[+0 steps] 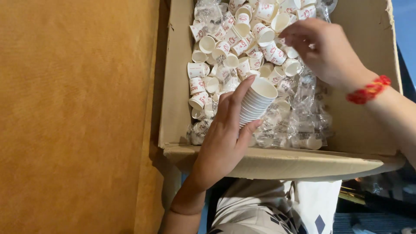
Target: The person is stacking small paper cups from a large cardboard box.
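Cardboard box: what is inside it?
The cardboard box holds loose small paper cups and clear plastic wrappers. Its bottom is covered by them.

light: soft, even, warm | shadows: faint | glare: plastic wrap [303, 117] | focus: slightly soft

Loose cups [225, 47] fill the cardboard box [173, 86], plastic wrappers [303, 121] on their right.
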